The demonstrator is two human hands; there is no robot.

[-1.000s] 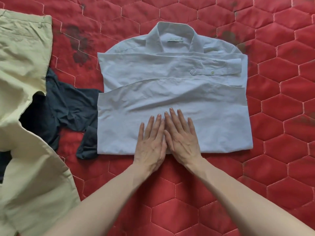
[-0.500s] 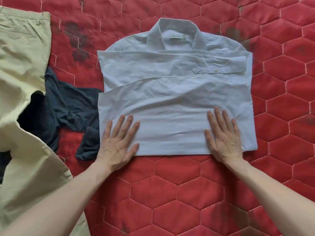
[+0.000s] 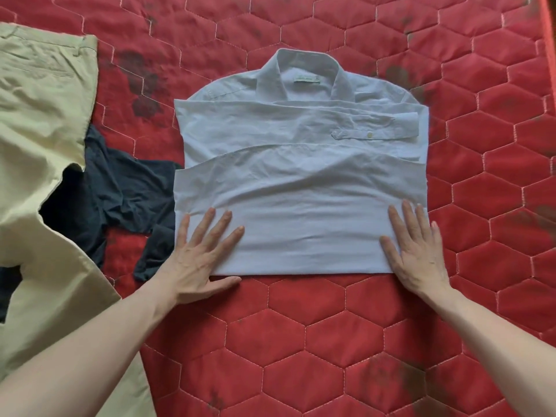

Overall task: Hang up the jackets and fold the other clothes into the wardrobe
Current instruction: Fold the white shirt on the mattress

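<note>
Your left hand (image 3: 197,260) flat, fingers spread, pressing shirt (image 3: 301,182) bottom-left corner; right hand (image 3: 416,254) same at bottom-right. Neither grip holds cloth.

Red quilted mattress cover (image 3: 301,341) fills whole view, seen from above. Pale stitching divides cover into large hexagons. Dark smudged stains scattered over fabric, heaviest patch upper left (image 3: 141,85), fainter marks upper right and lower right. Narrow orange-red edge strip (image 3: 548,40) runs down top right corner. Soft, even daylight, only faint shadows. No walls, floor or windows in view.
</note>
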